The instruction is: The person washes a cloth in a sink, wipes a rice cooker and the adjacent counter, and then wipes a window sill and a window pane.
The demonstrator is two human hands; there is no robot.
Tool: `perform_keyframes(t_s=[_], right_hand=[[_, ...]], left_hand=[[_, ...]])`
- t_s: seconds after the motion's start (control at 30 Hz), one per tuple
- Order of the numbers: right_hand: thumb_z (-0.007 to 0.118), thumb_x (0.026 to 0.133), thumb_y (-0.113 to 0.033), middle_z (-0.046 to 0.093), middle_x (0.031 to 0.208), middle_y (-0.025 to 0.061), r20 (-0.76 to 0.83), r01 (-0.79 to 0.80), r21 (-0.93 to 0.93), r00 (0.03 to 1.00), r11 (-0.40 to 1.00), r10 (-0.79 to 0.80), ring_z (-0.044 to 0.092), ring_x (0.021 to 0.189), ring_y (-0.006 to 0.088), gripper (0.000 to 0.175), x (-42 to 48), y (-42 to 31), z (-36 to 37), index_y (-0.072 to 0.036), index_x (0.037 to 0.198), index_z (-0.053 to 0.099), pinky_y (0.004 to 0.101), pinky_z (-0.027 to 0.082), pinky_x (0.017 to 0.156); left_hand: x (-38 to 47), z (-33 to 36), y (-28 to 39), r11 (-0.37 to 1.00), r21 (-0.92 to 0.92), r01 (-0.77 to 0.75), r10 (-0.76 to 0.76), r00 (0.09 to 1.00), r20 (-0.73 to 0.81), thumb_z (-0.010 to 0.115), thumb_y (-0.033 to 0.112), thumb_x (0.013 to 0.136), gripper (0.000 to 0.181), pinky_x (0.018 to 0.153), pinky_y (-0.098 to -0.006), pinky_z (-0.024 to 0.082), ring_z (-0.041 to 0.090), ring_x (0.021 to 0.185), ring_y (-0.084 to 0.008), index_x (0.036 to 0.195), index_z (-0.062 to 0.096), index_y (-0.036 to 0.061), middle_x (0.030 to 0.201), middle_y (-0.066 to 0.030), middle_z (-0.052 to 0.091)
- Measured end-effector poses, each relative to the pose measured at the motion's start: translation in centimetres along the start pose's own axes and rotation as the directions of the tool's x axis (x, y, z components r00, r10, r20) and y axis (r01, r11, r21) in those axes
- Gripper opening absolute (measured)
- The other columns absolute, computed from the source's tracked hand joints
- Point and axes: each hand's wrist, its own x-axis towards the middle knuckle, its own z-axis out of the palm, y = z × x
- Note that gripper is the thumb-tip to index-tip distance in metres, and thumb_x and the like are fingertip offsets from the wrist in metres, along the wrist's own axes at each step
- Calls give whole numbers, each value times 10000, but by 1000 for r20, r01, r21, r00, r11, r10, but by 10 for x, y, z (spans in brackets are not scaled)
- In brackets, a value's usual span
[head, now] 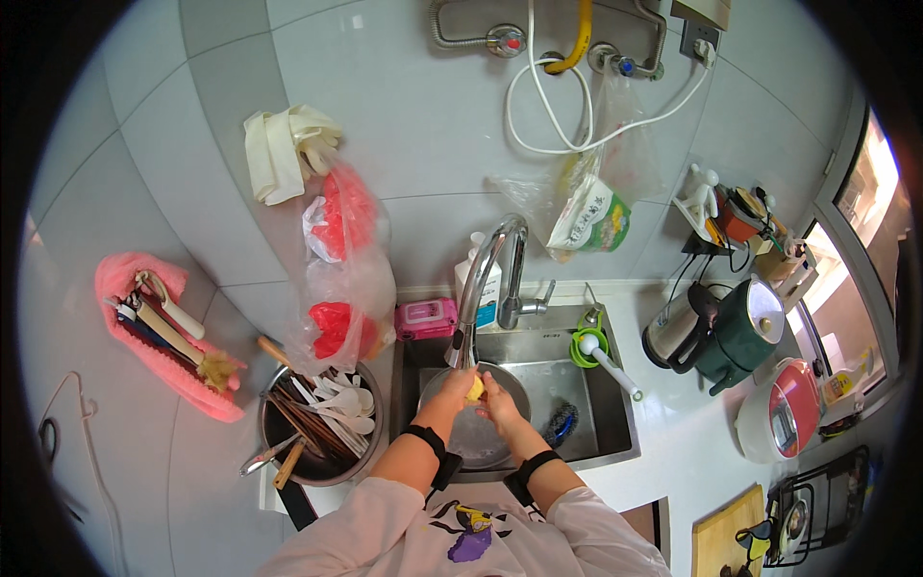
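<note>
My left hand [457,390] is closed around a small yellow piece [475,390], perhaps food, just under the spout of a chrome gooseneck faucet [497,238]. My right hand [500,405] is at the piece's right side with its fingers curved; whether they grip it is hard to see. Both hands are over a round metal basin [469,443] in the left part of a stainless steel sink [602,404]. To the right of the basin, a blue-handled scrub brush [561,424] lies in the sink. Whether water is running cannot be made out.
Left of the sink stands a metal pot [324,472] of chopsticks and spoons. Plastic bags [346,274] hang above it. A pink wipes pack [426,319] and white bottle [489,288] stand behind the sink; a green holder [585,350] sits at its right rim, a kettle [678,328] farther right.
</note>
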Motion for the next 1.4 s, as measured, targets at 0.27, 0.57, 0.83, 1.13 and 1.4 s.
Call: perform_keyframes(t_s=[0.27, 0.57, 0.83, 1.13, 1.4], right_hand=[[532, 874, -214, 600, 880, 29, -153, 172, 94, 976, 981, -157, 584, 691, 117, 200, 19, 4, -5, -71, 1015, 542, 217, 497, 533], [539, 864, -181, 602, 935, 19, 55, 114, 196, 990, 974, -127, 589, 851, 121, 206, 9, -3, -12, -80, 1043, 549, 228, 513, 637], [577, 829, -185, 603, 907, 32, -127, 141, 146, 984, 979, -123, 579, 759, 132, 217, 24, -2, -20, -65, 1008, 553, 224, 464, 662], [583, 828, -276, 610, 813, 63, -187, 295, -376, 904, 878, -384, 569, 753, 150, 314, 47, 24, -10, 27, 914, 592, 274, 454, 681], [530, 877, -261, 596, 760, 20, 72, 367, -100, 930, 925, -361, 537, 647, 105, 267, 20, 0, 23, -5, 894, 601, 234, 434, 617]], left_hand=[[-19, -30, 7, 980, 84, -182, 160, 963, 215, 636, 83, 761, 257, 644, -286, 517, 619, 787, -198, 981, 569, -32, 887, -102, 610], [-35, -38, 21, 986, 166, 22, -61, 972, 228, 609, 204, 794, 415, 793, -476, 460, 588, 946, -253, 1152, 496, 27, 1054, -124, 581], [-24, -53, 14, 1000, 24, 11, -18, 960, 278, 568, 220, 816, 345, 809, -470, 455, 589, 931, -265, 1112, 529, 49, 1027, -105, 590], [-25, -34, 15, 977, 189, -97, 49, 969, 241, 544, 213, 832, 253, 677, -360, 514, 617, 780, -243, 969, 587, 5, 902, -116, 610], [-28, -43, 19, 979, 158, -133, 79, 948, 308, 585, 205, 808, 284, 667, -352, 523, 615, 789, -208, 973, 577, -25, 907, -116, 608]])
